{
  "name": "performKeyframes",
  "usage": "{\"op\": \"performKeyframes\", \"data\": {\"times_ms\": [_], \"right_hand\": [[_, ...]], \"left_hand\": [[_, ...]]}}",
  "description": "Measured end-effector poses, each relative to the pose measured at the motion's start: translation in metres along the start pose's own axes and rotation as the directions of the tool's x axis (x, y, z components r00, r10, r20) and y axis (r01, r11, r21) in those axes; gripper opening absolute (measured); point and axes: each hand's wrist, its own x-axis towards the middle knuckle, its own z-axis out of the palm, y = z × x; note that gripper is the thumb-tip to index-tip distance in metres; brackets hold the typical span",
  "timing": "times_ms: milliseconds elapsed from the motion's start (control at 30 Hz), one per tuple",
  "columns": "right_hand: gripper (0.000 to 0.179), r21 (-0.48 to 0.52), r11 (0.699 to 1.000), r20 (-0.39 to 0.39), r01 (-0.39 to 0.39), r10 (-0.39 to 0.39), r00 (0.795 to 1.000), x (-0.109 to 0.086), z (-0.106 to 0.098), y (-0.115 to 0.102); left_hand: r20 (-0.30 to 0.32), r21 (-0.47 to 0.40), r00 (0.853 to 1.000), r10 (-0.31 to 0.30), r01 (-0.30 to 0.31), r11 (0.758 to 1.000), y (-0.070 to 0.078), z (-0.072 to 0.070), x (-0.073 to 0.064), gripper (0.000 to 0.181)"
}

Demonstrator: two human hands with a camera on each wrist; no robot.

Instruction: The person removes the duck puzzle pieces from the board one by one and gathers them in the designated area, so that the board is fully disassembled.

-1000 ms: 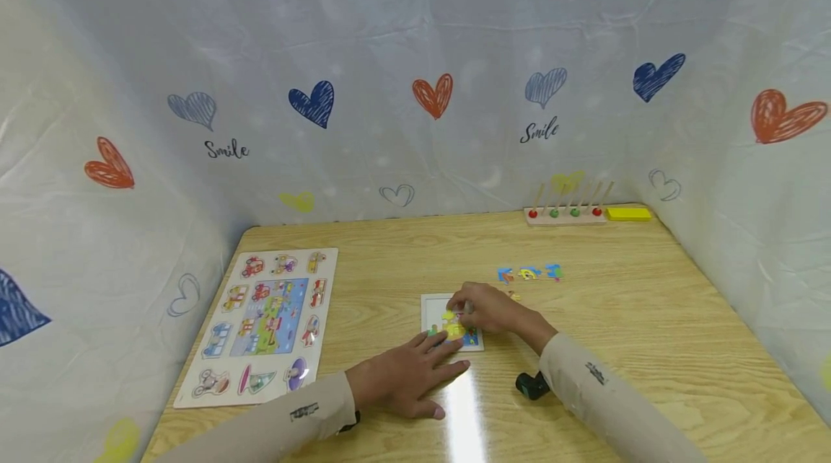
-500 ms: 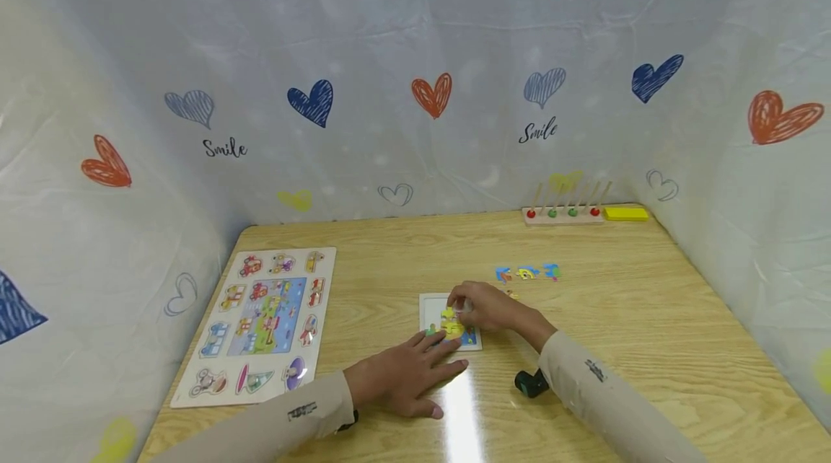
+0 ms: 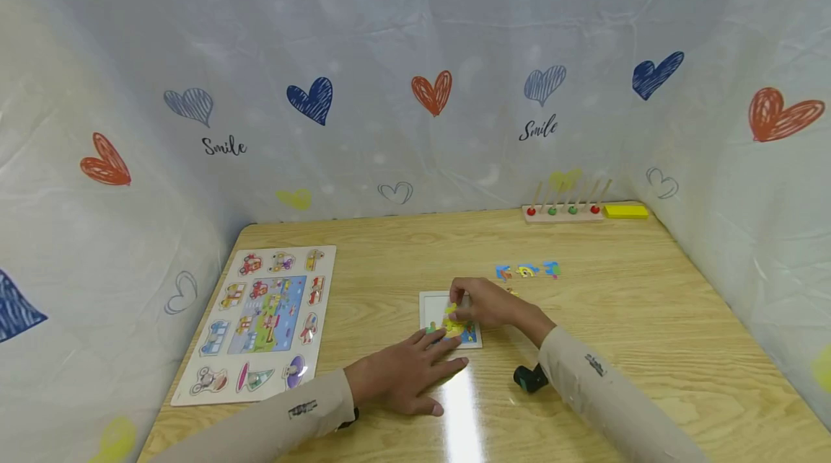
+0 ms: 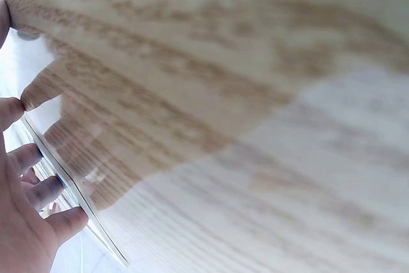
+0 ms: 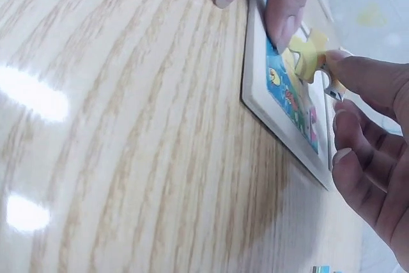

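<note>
A small white-framed jigsaw puzzle board [image 3: 433,301] lies on the table, partly filled with yellow, blue and green pieces. My left hand [image 3: 412,376] rests spread, its fingertips on the board's near edge and pieces; in the left wrist view, fingers [image 4: 64,225] lie over that edge. Over the board's right side, my right hand [image 3: 490,303] pinches a yellow jigsaw piece [image 5: 313,52]. The right wrist view shows this piece tilted above the board, thumb and fingers at its end. My right hand hides part of the board in the head view.
Several loose jigsaw pieces [image 3: 526,271] lie beyond the right hand. A large picture-puzzle board [image 3: 256,322] is at the left. At the back right stand a pegged wooden stand [image 3: 563,213] and a yellow block [image 3: 626,212]. A black object [image 3: 530,378] sits by the right sleeve.
My right hand has shifted slightly over the board, its fingers turning while the yellow jigsaw piece stays pinched. The left hand keeps its place.
</note>
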Motion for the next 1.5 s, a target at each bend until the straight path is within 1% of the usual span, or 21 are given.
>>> {"op": "performKeyframes", "data": {"times_ms": [133, 267, 467, 633, 833, 1100, 1233, 1433, 1500], "right_hand": [[0.017, 0.059, 0.998, 0.035, 0.012, -0.014, 0.999, 0.000, -0.003, -0.001], [0.012, 0.112, 0.993, 0.079, 0.029, -0.038, 0.996, -0.001, -0.003, 0.000], [0.005, 0.131, 0.990, 0.102, 0.043, -0.056, 0.993, -0.002, -0.002, 0.002], [0.005, 0.136, 0.989, 0.104, 0.059, -0.074, 0.992, -0.002, -0.002, 0.001], [0.007, 0.170, 0.985, 0.093, 0.034, -0.050, 0.994, -0.004, -0.003, 0.001], [0.005, 0.275, 0.962, 0.106, -0.004, -0.026, 0.994, -0.008, -0.005, 0.004], [0.009, 0.270, 0.963, 0.092, -0.011, -0.014, 0.996, -0.012, -0.007, 0.007], [0.023, 0.166, 0.986, 0.043, 0.018, -0.025, 0.999, -0.016, -0.009, 0.014], [0.025, 0.149, 0.989, 0.033, 0.022, -0.027, 0.999, -0.018, -0.010, 0.016]], "left_hand": [[0.013, -0.013, 1.000, -0.007, 0.007, 1.000, 0.000, 0.000, 0.001, 0.074], [0.017, -0.022, 1.000, -0.007, 0.007, 1.000, 0.000, 0.000, 0.001, 0.075], [0.021, -0.029, 1.000, -0.006, 0.007, 1.000, 0.000, -0.001, 0.001, 0.074], [0.025, -0.017, 1.000, -0.006, 0.006, 1.000, 0.000, 0.000, 0.001, 0.075], [0.024, -0.021, 1.000, -0.007, 0.008, 1.000, -0.001, 0.000, 0.000, 0.076], [0.015, -0.001, 1.000, 0.001, -0.001, 1.000, 0.000, -0.001, 0.001, 0.075], [0.005, 0.007, 1.000, 0.001, -0.001, 1.000, 0.001, -0.001, 0.001, 0.075], [0.009, 0.006, 1.000, -0.004, 0.004, 1.000, 0.001, 0.000, 0.001, 0.075], [0.017, 0.003, 1.000, -0.008, 0.008, 1.000, 0.001, 0.000, 0.001, 0.075]]}}
